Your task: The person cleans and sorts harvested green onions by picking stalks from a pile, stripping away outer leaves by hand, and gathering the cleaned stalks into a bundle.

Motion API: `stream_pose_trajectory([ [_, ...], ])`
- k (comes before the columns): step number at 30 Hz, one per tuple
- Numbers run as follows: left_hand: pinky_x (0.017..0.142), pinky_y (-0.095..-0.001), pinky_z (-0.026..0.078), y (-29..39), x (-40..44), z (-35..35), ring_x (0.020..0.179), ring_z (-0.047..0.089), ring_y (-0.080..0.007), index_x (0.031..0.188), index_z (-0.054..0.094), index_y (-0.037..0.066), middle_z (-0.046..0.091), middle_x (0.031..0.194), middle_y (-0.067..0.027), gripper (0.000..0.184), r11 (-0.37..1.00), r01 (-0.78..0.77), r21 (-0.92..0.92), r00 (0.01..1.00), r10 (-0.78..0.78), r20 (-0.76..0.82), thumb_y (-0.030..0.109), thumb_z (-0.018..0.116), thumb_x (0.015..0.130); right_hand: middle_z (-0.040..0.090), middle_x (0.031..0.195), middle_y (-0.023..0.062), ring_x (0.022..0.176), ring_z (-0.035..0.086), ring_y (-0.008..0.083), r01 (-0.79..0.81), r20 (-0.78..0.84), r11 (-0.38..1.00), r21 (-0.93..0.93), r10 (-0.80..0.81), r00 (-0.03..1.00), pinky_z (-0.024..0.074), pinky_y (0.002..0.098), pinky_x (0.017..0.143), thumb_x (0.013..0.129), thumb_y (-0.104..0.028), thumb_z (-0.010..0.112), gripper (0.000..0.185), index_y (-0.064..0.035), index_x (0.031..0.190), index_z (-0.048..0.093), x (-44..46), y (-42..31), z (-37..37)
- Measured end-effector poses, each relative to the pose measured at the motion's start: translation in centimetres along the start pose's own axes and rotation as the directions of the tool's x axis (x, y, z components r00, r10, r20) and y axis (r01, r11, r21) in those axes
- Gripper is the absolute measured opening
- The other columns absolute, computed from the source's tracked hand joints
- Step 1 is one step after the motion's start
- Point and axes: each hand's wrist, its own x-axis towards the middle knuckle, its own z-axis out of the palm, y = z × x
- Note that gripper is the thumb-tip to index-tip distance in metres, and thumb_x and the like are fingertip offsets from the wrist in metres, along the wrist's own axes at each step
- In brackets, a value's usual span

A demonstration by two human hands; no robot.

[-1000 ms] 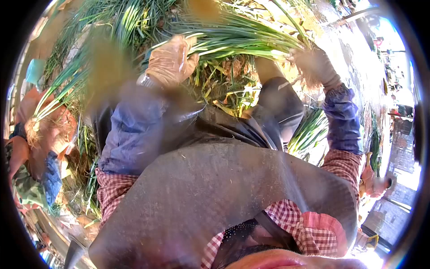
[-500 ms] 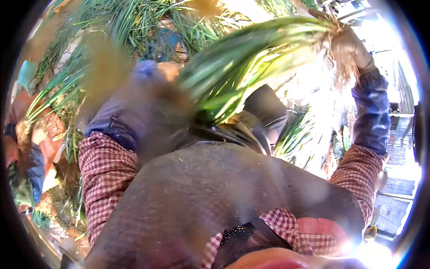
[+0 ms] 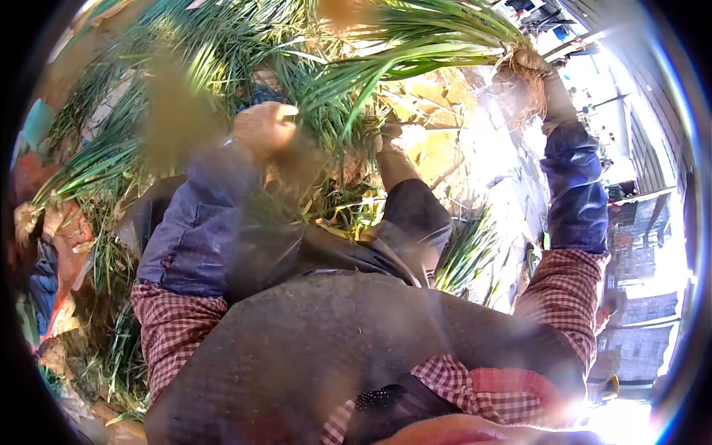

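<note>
My right hand (image 3: 530, 67), in a brown glove, is closed round the root end of a bunch of long green leafy stalks (image 3: 437, 37) at the upper right. Pale stringy roots hang below that hand, and the leaves spread left from it. My left hand (image 3: 265, 127), gloved too, is at the upper centre-left, with no bunch in it; its fingers are curled and partly blurred. Just beyond it lies a large heap of green stalks (image 3: 215, 67).
Another rooted bunch (image 3: 89, 167) lies at the left beside orange and blue cloth (image 3: 67, 230). Cut leaves (image 3: 467, 248) lie right of my knee (image 3: 419, 215). Grey slatted structures (image 3: 645, 259) stand at the far right.
The bunch swung right and up in my right hand, then came back slightly left, its leaves now over the heap. My left hand let go of the leaves and moved a little left.
</note>
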Motion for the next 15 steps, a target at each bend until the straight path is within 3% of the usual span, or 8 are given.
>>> stream_pose_trajectory([
  [2,0.099,-0.0388,0.037,2.6,-0.1,2.0,0.117,0.048,-0.0242,0.130,0.037,0.001,0.045,0.130,-0.0170,0.066,0.869,-0.087,-0.487,0.973,0.178,0.143,0.034,0.063,0.079,0.062,0.085,0.0110,0.077,0.061,0.0236,-0.021,-0.119,0.985,0.173,0.042,0.992,0.0524,0.0369,0.072,0.075,-0.022,0.068,0.030,-0.0015,0.096,0.059,-0.7,2.7,1.5],
  [5,0.103,-0.0424,0.031,7.0,-0.7,6.3,0.125,0.037,-0.0319,0.136,0.018,-0.007,0.034,0.136,-0.0248,0.094,0.312,0.064,-0.948,0.868,0.451,0.208,0.046,0.066,0.076,0.061,0.081,0.0120,0.079,0.061,0.0266,0.110,0.127,0.967,0.232,-0.142,0.982,0.0518,0.0395,0.074,0.078,-0.019,0.064,0.030,0.0008,0.099,0.058,-0.9,8.2,1.9],
  [6,0.104,-0.0450,0.028,8.2,-1.2,7.3,0.127,0.032,-0.0341,0.137,0.014,-0.007,0.029,0.138,-0.0255,0.096,0.192,0.177,-0.965,0.838,0.485,0.250,0.048,0.065,0.076,0.060,0.082,0.0125,0.079,0.060,0.0268,-0.020,0.089,0.972,0.233,-0.001,0.996,0.0507,0.0393,0.077,0.078,-0.018,0.061,0.030,0.0016,0.101,0.057,-3.3,7.2,5.1],
  [8,0.105,-0.0519,0.023,9.8,-1.3,9.1,0.130,0.025,-0.0383,0.139,0.002,-0.005,0.017,0.142,-0.0269,0.110,-0.057,0.376,-0.925,0.750,0.605,0.267,0.058,0.063,0.073,0.060,0.086,0.0126,0.079,0.059,0.0256,0.005,-0.017,0.930,0.368,0.002,1.000,0.0504,0.0378,0.078,0.077,-0.016,0.059,0.033,0.0019,0.104,0.056,-5.5,9.2,8.1],
  [11,0.103,-0.0537,0.026,11.6,-1.7,10.0,0.130,0.025,-0.0391,0.137,-0.009,-0.004,0.009,0.144,-0.0265,0.123,-0.330,0.366,-0.870,0.816,0.563,0.130,0.070,0.058,0.066,0.060,0.095,0.0143,0.081,0.059,0.0230,-0.115,0.036,0.825,0.553,0.114,0.993,0.0508,0.0347,0.076,0.075,-0.014,0.061,0.034,0.0023,0.104,0.056,-8.1,12.0,11.3],
  [12,0.102,-0.0541,0.028,11.8,-1.6,10.5,0.129,0.027,-0.0391,0.138,-0.002,-0.006,0.015,0.142,-0.0273,0.118,-0.406,0.353,-0.843,0.848,0.520,0.104,0.071,0.054,0.068,0.060,0.099,0.0147,0.084,0.059,0.0230,-0.112,0.041,0.821,0.560,0.107,0.993,0.0510,0.0339,0.076,0.075,-0.008,0.061,0.039,0.0024,0.111,0.051,-8.3,15.0,10.6],
  [13,0.098,-0.0533,0.033,12.0,-1.7,9.7,0.125,0.036,-0.0345,0.133,0.026,-0.001,0.031,0.135,-0.0250,0.091,-0.497,0.394,-0.773,0.833,0.549,0.072,0.065,0.052,0.076,0.059,0.104,0.0152,0.088,0.059,0.0230,-0.109,0.046,0.817,0.566,0.101,0.994,0.0512,0.0332,0.075,0.075,-0.002,0.061,0.046,0.0024,0.118,0.045,-8.6,17.9,9.8],
  [15,0.088,-0.0452,0.047,13.1,-2.4,8.3,0.115,0.047,-0.0331,0.126,0.034,-0.005,0.041,0.126,-0.0236,0.086,-0.535,0.192,-0.822,0.908,0.415,-0.058,0.062,0.053,0.077,0.058,0.110,0.0143,0.093,0.058,0.0211,-0.079,0.038,0.865,0.496,0.070,0.997,0.0505,0.0310,0.076,0.071,0.004,0.065,0.062,0.0002,0.128,0.038,-9.3,21.1,10.3],
])
